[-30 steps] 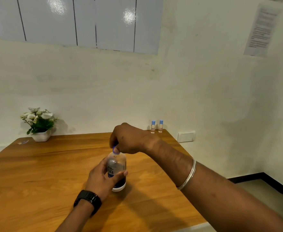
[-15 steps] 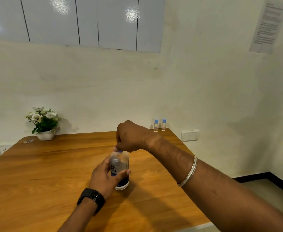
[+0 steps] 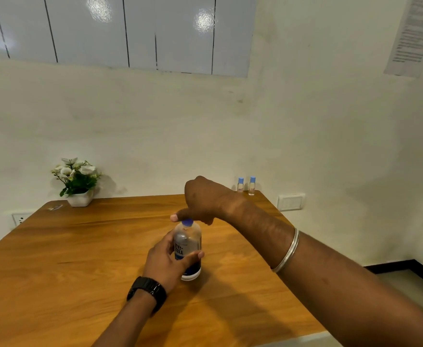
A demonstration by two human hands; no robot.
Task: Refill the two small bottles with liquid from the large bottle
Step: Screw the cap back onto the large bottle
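The large clear bottle [image 3: 189, 244], with a dark label and a blue cap [image 3: 187, 223], stands upright near the middle of the wooden table [image 3: 80, 259]. My left hand [image 3: 165, 264] wraps around its body from the left. My right hand [image 3: 205, 201] comes down from above, thumb and fingers pinched at the cap, most of which shows below them. Two small bottles with blue caps [image 3: 240, 185] [image 3: 252, 186] stand side by side at the table's far right corner against the wall, away from both hands.
A white pot of flowers [image 3: 79, 181] sits at the table's far left, with a small flat item [image 3: 55, 207] beside it. Wall sockets [image 3: 291, 202] [image 3: 20, 217] flank the table. The table's right edge drops to the floor [image 3: 405, 284].
My right hand has turned and lifted slightly at the cap, so the blue cap now shows below the fingers. The left hand keeps its hold on the bottle. The view has shifted a little.
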